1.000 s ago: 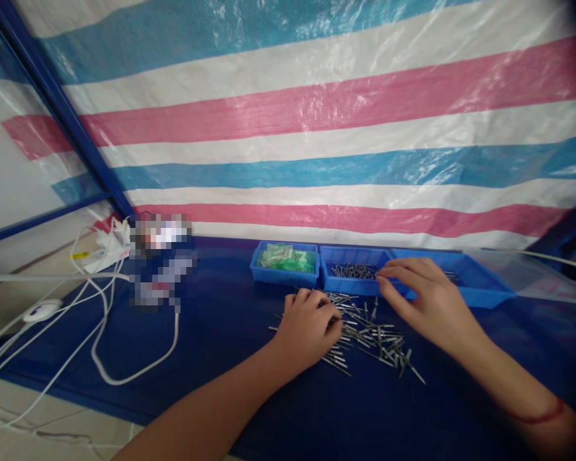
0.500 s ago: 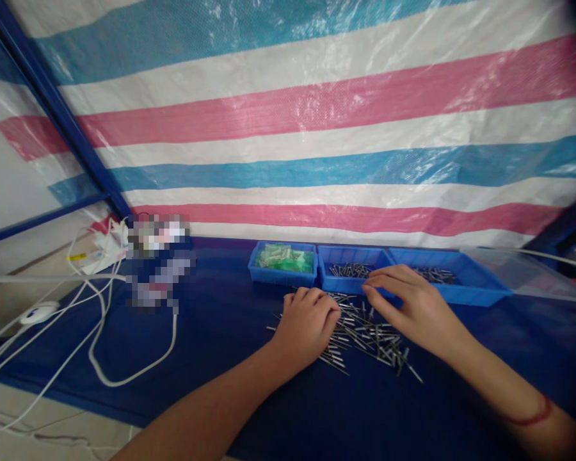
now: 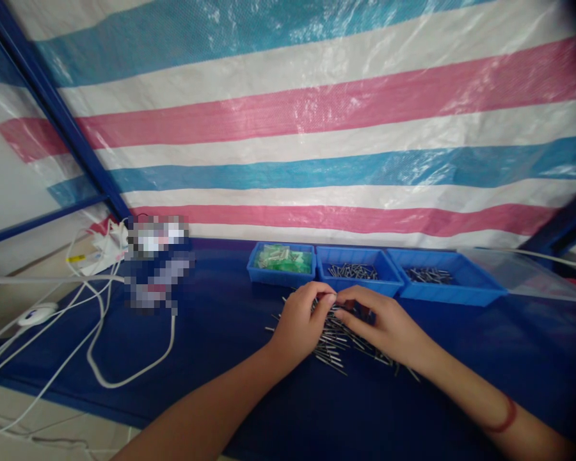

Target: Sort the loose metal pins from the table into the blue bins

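Observation:
A heap of thin metal pins (image 3: 333, 346) lies loose on the dark blue table (image 3: 221, 333). My left hand (image 3: 300, 323) rests on the heap's left side with its fingers curled and pinched at the tips. My right hand (image 3: 381, 323) lies over the heap's right side, fingers bent and drawn together, its fingertips meeting those of the left hand. What either hand pinches is too small to make out. Behind the heap stand three blue trays: the left tray (image 3: 281, 274) holds green pieces, the middle tray (image 3: 355, 282) and the right tray (image 3: 454, 291) hold metal pins.
White cables (image 3: 96, 333) loop over the table's left part, next to a blurred object (image 3: 158, 262) and a white switch (image 3: 36, 314). A striped pink, blue and white tarp (image 3: 317, 128) closes the back. A blue frame post (image 3: 57, 109) stands at the left.
My right hand has come back from the middle tray's front edge down and left onto the pin heap, meeting my left hand's fingertips. The left hand stayed on the heap.

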Demonstrator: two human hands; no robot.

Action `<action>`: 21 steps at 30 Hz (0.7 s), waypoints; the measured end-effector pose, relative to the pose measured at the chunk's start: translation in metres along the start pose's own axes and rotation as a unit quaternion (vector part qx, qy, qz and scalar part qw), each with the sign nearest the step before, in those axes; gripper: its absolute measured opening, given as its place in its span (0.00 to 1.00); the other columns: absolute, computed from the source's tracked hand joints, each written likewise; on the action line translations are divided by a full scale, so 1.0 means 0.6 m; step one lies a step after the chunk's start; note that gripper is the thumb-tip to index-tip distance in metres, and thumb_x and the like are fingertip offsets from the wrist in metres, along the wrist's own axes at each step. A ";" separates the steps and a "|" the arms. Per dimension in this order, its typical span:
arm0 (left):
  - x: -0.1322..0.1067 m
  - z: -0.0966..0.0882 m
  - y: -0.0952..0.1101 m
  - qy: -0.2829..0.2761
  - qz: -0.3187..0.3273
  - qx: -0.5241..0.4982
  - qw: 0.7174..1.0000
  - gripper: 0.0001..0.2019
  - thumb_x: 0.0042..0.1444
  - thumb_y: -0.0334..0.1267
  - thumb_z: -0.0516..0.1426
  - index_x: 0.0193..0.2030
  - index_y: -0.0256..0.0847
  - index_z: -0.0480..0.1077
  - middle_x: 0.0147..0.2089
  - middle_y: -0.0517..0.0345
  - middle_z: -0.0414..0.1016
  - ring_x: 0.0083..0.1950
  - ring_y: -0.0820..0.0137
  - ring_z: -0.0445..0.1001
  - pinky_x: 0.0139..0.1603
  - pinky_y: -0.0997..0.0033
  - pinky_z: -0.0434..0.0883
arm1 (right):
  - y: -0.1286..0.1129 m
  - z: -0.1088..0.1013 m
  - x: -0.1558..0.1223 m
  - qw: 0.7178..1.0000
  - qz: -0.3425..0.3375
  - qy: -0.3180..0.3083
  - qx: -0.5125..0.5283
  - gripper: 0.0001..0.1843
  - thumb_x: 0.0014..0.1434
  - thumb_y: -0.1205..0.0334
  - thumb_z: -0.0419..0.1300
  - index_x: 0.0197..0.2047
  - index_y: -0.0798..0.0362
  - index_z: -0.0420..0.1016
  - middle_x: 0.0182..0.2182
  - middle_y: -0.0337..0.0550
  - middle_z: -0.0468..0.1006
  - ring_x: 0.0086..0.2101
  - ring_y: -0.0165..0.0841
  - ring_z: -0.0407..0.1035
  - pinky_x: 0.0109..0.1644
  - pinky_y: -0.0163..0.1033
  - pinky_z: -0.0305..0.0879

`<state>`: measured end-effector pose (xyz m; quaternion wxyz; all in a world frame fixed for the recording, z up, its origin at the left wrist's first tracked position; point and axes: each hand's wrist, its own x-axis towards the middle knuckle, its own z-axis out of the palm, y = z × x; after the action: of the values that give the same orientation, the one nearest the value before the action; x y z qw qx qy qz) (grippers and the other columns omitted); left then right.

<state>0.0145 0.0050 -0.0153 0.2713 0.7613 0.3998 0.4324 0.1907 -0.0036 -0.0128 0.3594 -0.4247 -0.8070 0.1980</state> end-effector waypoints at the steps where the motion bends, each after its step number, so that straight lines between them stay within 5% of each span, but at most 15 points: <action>1: 0.000 0.000 0.002 -0.001 -0.003 -0.010 1.000 0.07 0.62 0.36 0.51 0.39 0.40 0.69 0.39 0.57 0.75 0.41 0.69 0.73 0.45 0.72 0.66 | 0.000 0.003 0.000 1.000 0.012 0.005 0.003 0.12 0.60 0.55 0.54 0.43 0.51 0.72 0.36 0.44 0.77 0.36 0.34 0.71 0.40 0.39 0.67; 9: -0.004 0.012 0.002 0.035 -0.022 -0.098 0.994 0.06 0.61 0.36 0.52 0.39 0.40 0.69 0.49 0.52 0.68 0.51 0.67 0.68 0.44 0.73 0.65 | -0.005 0.000 0.004 0.990 0.055 -0.010 0.129 0.14 0.60 0.52 0.54 0.42 0.50 0.76 0.39 0.44 0.78 0.40 0.36 0.71 0.46 0.40 0.66; 21: -0.006 0.005 0.020 -0.021 -0.068 -0.107 0.992 0.08 0.60 0.41 0.53 0.38 0.39 0.68 0.35 0.58 0.70 0.36 0.72 0.68 0.37 0.75 0.65 | -0.017 -0.013 0.001 0.969 0.109 -0.001 0.222 0.13 0.56 0.51 0.59 0.36 0.52 0.74 0.33 0.42 0.77 0.34 0.33 0.70 0.39 0.38 0.68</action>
<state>0.0202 -0.0050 -0.0091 0.3882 0.7078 0.3958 0.4378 0.1909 -0.0090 -0.0008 0.4200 -0.4191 -0.6923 0.4107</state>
